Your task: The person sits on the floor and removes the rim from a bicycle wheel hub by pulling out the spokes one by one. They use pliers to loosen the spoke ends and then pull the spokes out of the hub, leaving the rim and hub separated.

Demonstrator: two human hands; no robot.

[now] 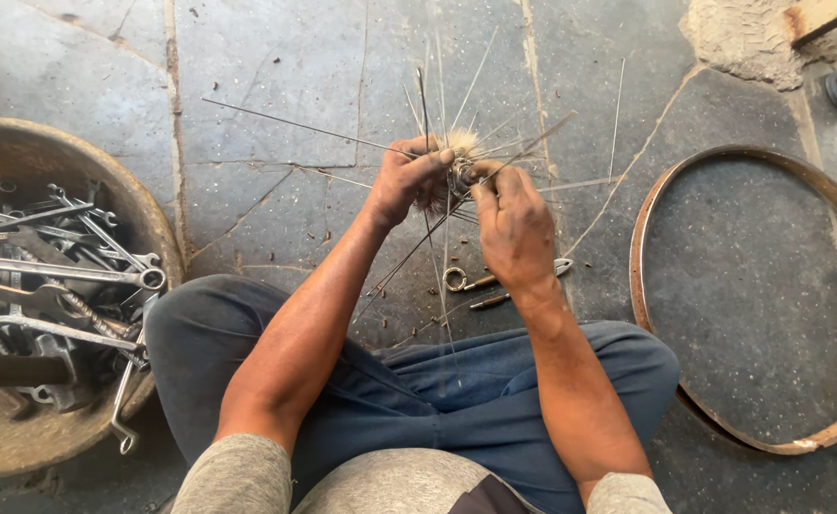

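No packages, labels, signs or screens were anywhere in sight; nothing printed or lit showed on the stone floor or around the seated person

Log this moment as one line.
left hand: grips spoked metal hub | right hand: pinches thin steel spoke | rusty round rim: on floor

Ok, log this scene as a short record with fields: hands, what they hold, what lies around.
left hand: gripping the wheel hub, fingers closed on it
right hand: on the hub from the other side, fingertips at the spokes
spokes: thin metal rods fanning out from the hub
setting: person seated on a stone floor
left side: round pan full of spanners
right side: bare wheel rim flat on the floor
below hands: small tool with a ring end
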